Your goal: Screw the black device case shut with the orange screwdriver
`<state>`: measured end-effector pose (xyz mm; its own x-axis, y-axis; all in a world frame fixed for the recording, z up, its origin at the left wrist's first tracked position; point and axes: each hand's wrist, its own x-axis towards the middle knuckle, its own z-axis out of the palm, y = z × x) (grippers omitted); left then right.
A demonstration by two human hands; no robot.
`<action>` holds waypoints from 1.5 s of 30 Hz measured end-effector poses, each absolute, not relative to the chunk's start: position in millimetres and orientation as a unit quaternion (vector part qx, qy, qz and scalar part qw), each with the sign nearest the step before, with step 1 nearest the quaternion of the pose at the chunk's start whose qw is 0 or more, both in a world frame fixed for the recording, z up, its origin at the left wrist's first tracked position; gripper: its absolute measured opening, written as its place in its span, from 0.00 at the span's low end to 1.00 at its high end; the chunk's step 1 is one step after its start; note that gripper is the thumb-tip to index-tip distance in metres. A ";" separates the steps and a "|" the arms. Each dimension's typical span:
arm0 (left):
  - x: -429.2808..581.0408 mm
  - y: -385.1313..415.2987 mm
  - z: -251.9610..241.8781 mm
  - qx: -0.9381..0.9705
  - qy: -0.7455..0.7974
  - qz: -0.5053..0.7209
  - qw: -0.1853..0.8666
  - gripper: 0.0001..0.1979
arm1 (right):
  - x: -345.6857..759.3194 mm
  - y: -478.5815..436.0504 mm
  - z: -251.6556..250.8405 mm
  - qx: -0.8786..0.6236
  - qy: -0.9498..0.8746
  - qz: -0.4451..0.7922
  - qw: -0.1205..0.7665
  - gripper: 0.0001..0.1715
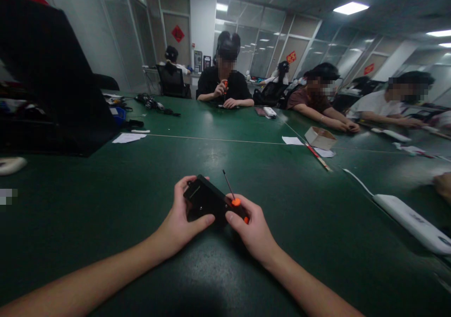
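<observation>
"Screwdriver (236,202) first: which way did it point?"

"Tip up and away from the person, leaning slightly left. The dark shaft rose past the upper edge of the black case (211,201), its tip apart from it. Most of the orange handle was hidden in the right hand (256,224)."

"And the long axis of the case?"

"It slanted from the far left down to the near right, with the broad face turned toward the person. Two small bright dots showed on that face."

"Where was it, exactly?"

"Between the two hands, over the near middle of the green table (116,204). I couldn't tell whether its lower edge touched the surface."

"How was it gripped?"

"The left hand (181,220) was wrapped round the left end, fingers behind, thumb across the face. The right hand grasped the other end and the screwdriver together, its thumb on the case and the handle lodged between thumb and fingers."

"Anything round about?"

"A long white bar (412,220) with a cord lay well off to the right, and a small open carton (322,139) stood beyond it. Across the table sat a co-worker in black (243,89)."
</observation>
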<state>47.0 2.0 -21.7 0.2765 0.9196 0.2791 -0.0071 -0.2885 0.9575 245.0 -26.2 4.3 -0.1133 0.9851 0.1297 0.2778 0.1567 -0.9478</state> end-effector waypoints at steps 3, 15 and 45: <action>44.2 8.3 -17.7 0.675 0.406 0.528 0.317 0.39 | 255.2 -17.8 7.0 -0.542 -0.635 0.390 0.388 0.16; 37.1 3.5 -14.3 0.878 0.288 0.332 0.190 0.25 | 252.0 -21.9 10.6 -0.508 -0.778 0.269 0.252 0.15; 41.1 4.5 -16.0 0.890 0.329 0.298 0.107 0.21 | 316.6 2.3 26.4 -0.430 -0.892 -0.056 0.126 0.29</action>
